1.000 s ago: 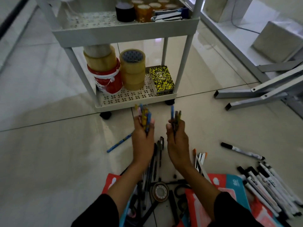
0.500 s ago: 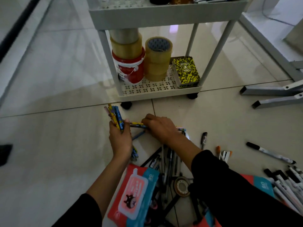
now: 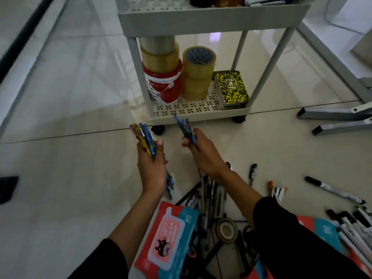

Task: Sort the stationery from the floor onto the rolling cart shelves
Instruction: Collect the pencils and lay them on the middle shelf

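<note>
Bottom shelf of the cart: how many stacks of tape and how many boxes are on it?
Tape stacks: 2, the left stack and the right stack
Yellow-and-black box: 1
Total on the bottom shelf: 3

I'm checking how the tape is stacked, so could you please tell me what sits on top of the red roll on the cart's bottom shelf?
A tan tape roll sits on the red roll, with a greyish roll above it. That one's top is hidden by the upper shelf.
</note>
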A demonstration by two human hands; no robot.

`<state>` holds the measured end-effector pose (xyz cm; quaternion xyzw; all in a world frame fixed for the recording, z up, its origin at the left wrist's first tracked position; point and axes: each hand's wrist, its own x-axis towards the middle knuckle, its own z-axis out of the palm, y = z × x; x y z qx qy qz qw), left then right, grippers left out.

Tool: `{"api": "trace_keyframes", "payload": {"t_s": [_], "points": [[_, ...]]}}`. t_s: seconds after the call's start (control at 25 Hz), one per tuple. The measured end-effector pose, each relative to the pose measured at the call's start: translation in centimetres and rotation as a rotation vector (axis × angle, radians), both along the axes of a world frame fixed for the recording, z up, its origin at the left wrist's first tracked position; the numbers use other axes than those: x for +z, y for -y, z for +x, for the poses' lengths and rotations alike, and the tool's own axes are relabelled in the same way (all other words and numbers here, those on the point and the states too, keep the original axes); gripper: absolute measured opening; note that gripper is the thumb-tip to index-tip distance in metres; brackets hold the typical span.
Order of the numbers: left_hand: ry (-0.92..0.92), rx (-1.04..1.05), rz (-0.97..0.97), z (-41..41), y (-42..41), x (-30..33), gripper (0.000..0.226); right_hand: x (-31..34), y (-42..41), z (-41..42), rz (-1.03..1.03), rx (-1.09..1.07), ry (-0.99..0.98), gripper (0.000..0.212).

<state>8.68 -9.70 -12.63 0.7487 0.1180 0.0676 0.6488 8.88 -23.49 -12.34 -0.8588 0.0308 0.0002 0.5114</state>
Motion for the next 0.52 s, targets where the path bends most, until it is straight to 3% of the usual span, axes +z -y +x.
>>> {"api": "trace_keyframes", "payload": {"t_s": [0.08, 0.12, 0.36, 0.52], "points": [[0.042, -0.031, 0.003, 0.1, 0.5, 0.6, 0.025, 0.4, -1.0, -0.6, 0.287, -0.088, -0.022, 0.022], [0.061, -0.047, 0.006, 0.0, 0.7, 0.9, 0.031, 0.4, -1.4, -0.7, 0.320, -0.141, 0.002, 0.024], [0.178, -0.056, -0.010, 1.2, 1.8, 2.3, 0.065, 0.7, -2.9, 0.9, 0.446, -0.365, 0.225, 0.014], [0.254, -0.045, 0.034, 2.0, 2.4, 2.2, 0.054, -0.5, -3.8, 1.4, 0.373, -0.318, 0.343, 0.010]]}}
